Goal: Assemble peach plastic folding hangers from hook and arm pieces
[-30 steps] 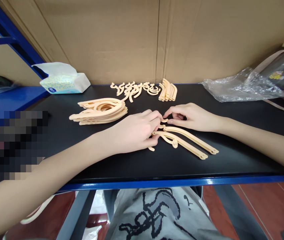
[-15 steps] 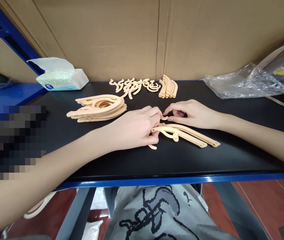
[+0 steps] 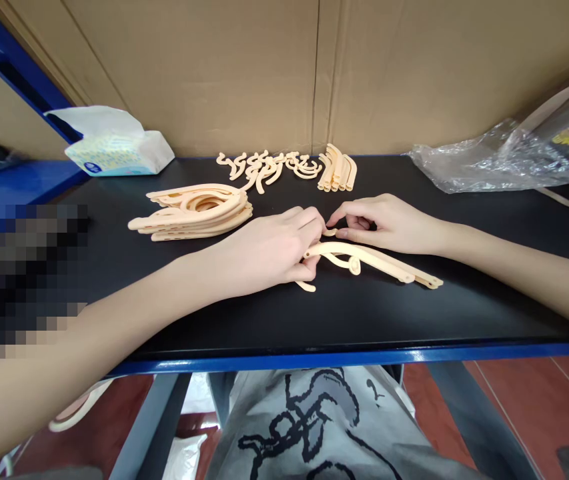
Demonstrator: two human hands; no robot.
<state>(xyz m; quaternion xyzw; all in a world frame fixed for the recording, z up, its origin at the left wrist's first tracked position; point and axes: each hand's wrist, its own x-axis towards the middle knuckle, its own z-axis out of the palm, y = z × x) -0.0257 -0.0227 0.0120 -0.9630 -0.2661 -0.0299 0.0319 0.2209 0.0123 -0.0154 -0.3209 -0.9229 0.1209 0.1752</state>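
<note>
My left hand (image 3: 289, 247) is closed on the left end of a cream plastic assembly (image 3: 369, 257), made of long curved arms and a thin curved piece with a round knob. Just beyond that end, my right hand (image 3: 364, 220) pinches a small curved cream piece (image 3: 331, 233), its thumb and forefinger close to my left fingers. A short tip of cream plastic (image 3: 306, 287) pokes out below my left hand. The joint itself is hidden behind my left fingers.
A stack of similar cream frames (image 3: 189, 213) lies at the left. Small hooked pieces (image 3: 259, 170) and a bundle of curved bars (image 3: 337, 170) sit at the back. A tissue pack (image 3: 119, 152) stands back left, a clear plastic bag (image 3: 489, 160) back right.
The two long arms of the assembly have come closer together, the near one now overlapping the far one. Both hands keep nearly the same pose, and the view has shifted slightly.
</note>
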